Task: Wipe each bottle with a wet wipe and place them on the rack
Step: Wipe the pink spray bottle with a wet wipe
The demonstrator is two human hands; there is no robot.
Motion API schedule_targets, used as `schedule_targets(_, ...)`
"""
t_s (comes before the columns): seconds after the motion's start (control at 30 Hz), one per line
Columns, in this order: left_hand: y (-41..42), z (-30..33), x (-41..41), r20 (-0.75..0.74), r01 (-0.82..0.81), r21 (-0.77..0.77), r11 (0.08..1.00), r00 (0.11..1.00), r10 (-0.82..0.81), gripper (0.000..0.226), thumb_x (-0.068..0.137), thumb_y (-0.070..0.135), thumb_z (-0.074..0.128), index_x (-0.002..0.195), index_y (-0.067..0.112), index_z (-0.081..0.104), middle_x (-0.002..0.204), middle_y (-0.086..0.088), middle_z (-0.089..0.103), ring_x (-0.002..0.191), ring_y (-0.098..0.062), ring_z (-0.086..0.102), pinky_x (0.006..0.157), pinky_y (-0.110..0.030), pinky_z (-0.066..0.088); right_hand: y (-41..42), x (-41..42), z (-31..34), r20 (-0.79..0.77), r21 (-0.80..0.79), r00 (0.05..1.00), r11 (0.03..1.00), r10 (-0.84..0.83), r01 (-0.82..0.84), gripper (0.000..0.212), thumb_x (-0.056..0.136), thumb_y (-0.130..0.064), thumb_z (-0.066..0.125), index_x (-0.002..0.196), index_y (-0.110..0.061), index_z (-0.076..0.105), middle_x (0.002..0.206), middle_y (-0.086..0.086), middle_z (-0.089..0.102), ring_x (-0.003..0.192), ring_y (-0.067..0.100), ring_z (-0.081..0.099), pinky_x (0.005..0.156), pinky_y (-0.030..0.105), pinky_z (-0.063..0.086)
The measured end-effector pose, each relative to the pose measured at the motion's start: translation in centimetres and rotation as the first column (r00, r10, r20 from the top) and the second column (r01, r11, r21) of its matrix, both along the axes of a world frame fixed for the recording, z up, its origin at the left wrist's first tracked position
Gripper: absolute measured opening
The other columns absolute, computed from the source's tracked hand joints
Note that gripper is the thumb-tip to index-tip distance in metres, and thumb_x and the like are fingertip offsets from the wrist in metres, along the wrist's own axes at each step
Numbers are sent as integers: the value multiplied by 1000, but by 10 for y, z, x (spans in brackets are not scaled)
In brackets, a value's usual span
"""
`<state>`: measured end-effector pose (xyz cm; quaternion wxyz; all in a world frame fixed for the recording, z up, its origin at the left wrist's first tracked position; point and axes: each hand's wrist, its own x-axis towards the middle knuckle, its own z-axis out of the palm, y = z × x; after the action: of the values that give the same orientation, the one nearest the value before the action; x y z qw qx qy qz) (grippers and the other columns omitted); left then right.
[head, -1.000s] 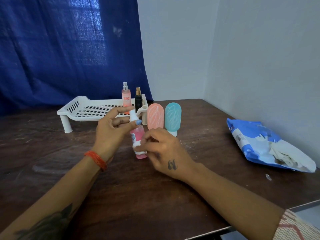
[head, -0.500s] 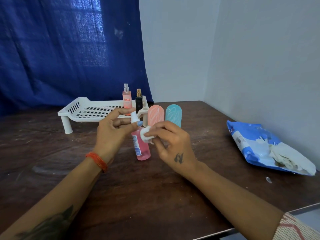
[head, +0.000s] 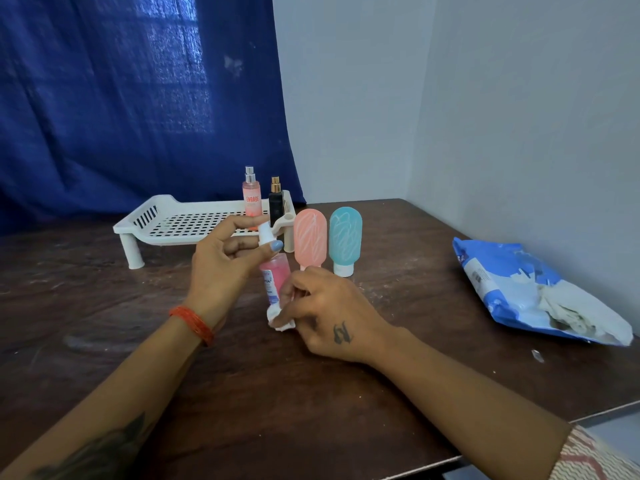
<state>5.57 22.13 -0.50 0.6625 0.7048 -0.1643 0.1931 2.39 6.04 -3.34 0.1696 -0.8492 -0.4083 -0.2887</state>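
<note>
- The dark wooden table (head: 242, 393) runs under both forearms and carries everything else.
- The blue curtain (head: 121, 98) hangs well beyond the hands, behind the table's far edge.
- The white perforated rack (head: 180, 221) stands on short legs just beyond the left hand, on its far-left side.
- The blue-and-white wet wipe packet (head: 526, 292) lies flat well to the right of the right hand, its open end showing white wipes.
- The left hand (head: 221, 268) pinches the white spray top of the pink spray bottle (head: 277, 271) between thumb and fingers, keeping it upright; an orange band (head: 192, 323) circles its wrist.
- The right hand (head: 332, 317) is curled round a bunched white wet wipe (head: 278, 318) and presses it against the lower part of that bottle, low near the table.
- The pink squeeze bottle (head: 310, 239) stands cap down just beyond the right hand, on the table beside the rack's near right corner.
- The teal squeeze bottle (head: 345, 237) stands cap down just to the right of the pink one, nearly touching it.
- The pink perfume bottle (head: 251, 199) stands upright on the rack's right end, beyond the left hand's fingers.
- The black perfume bottle (head: 276, 202) with a gold top stands upright just to its right, also on the rack.
</note>
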Motion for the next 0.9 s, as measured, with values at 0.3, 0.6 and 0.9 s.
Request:
schedule_targets(0.3, 1, 1, -1, -29, 55, -87, 995, 998, -57, 34, 74, 0, 71, 101, 18, 61, 72, 8, 73, 71, -2, 68, 63, -13, 52, -12, 6, 2, -212, 79, 975, 993, -65, 83, 26, 67, 9, 65, 79, -11, 76, 91, 4, 67, 83, 13, 60, 70, 23, 52)
schedule_targets(0.6, -1, 3, -4, -22, 117, -95, 989, 993, -119, 36, 73, -4, 70, 101, 19, 63, 74, 7, 74, 74, -3, 69, 66, -15, 52, -7, 14, 4, 87, 511, 962, 840, -259, 180, 12, 81, -9, 59, 90, -6, 66, 92, 7, 66, 88, 7, 58, 78, 6, 43)
schedule_targets(0.9, -7, 3, -9, -23, 123, -153, 981, 991, -128, 27, 71, 4, 69, 93, 19, 67, 74, 1, 75, 73, -9, 70, 65, -19, 55, 4, 8, 1, 273, 246, 951, 966, -147, 79, 29, 75, -10, 72, 103, -5, 68, 107, 15, 64, 101, 26, 58, 87, 34, 50)
